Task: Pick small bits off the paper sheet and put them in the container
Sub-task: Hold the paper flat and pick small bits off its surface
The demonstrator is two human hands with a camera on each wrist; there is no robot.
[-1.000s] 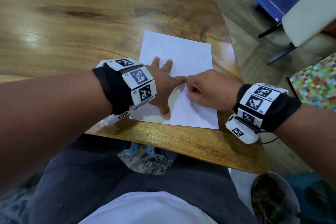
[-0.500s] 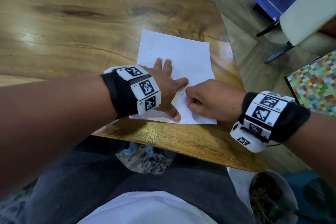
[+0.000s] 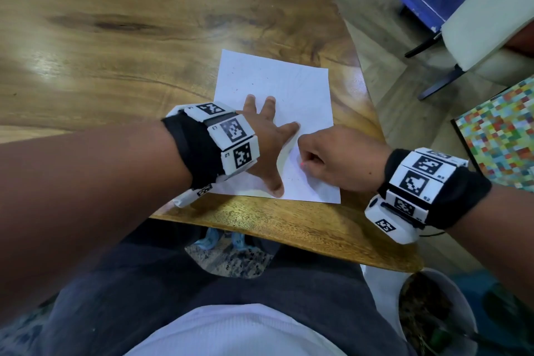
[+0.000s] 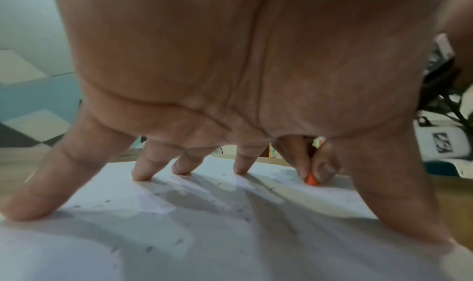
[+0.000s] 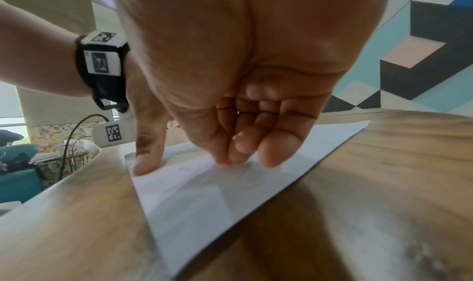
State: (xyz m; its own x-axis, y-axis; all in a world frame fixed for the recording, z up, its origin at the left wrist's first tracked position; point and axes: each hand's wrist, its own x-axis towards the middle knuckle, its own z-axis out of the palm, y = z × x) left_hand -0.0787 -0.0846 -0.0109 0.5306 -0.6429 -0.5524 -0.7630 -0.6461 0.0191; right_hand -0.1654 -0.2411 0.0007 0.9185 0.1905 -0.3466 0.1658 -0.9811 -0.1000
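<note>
A white paper sheet (image 3: 274,81) lies near the table's front right corner, dotted with several tiny dark bits (image 4: 240,210). My left hand (image 3: 270,136) rests on it with fingers spread straight, fingertips (image 4: 139,177) and thumb pressing the sheet flat. Just right of it, my right hand (image 3: 306,159) is curled, and its thumb and fingertips pinch a small orange piece (image 4: 311,179) whose tip touches the paper (image 5: 204,200). The right wrist view shows the same orange piece (image 5: 227,162) under my right hand (image 5: 230,155). No container stands on the table.
The wooden table (image 3: 144,37) stretches left and away, and its edge (image 3: 289,225) runs close below the sheet. A white round pot (image 3: 462,303) with dark contents stands on the floor at lower right. A chair (image 3: 476,23) and a patterned mat (image 3: 502,130) lie beyond.
My right hand has drawn slightly back toward the near part of the sheet, still pinched. The left hand stays spread on the paper.
</note>
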